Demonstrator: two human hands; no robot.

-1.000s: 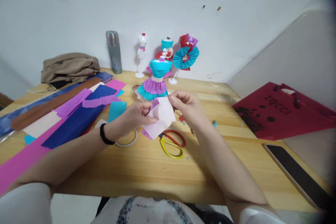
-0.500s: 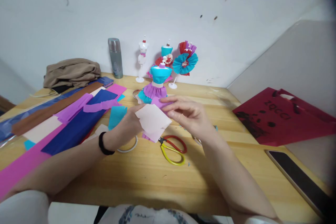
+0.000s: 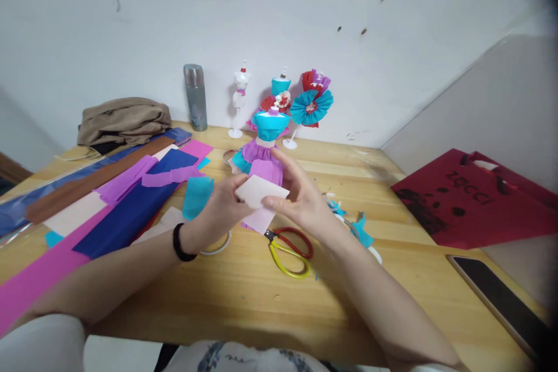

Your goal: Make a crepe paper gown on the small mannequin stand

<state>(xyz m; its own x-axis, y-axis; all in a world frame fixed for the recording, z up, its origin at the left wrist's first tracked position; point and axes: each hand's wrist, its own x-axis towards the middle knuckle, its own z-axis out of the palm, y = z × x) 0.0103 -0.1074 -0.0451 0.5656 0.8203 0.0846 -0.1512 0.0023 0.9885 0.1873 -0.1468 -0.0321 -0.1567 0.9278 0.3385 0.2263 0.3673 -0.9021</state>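
Between my two hands is a small pale pinkish-white piece of paper (image 3: 259, 189). My left hand (image 3: 224, 200) pinches its left edge between thumb and fingers. From the right, my right hand (image 3: 299, 195) presses its thumb on the front of the paper, fingers reaching behind. Directly behind it is a purple paper piece (image 3: 267, 171); whether my fingers hold it too is hidden. Below are a pale paper piece (image 3: 260, 220) and scissors (image 3: 290, 251) with red and yellow handles. Just beyond my hands stands a mini dress form (image 3: 268, 125) in a blue top and purple-and-blue skirt.
Coloured paper sheets (image 3: 135, 206) cover the left side, by a brown cloth (image 3: 124, 119) and a flask (image 3: 195, 99). More mini dress forms (image 3: 240, 93) stand along the wall. Blue scraps (image 3: 361, 231), a red bag (image 3: 475, 203) and a phone (image 3: 492, 302) are rightward.
My right hand has moved left and its thumb now lies on the pale paper, which is tilted flatter. The purple piece shows more behind it. The view has shifted slightly.
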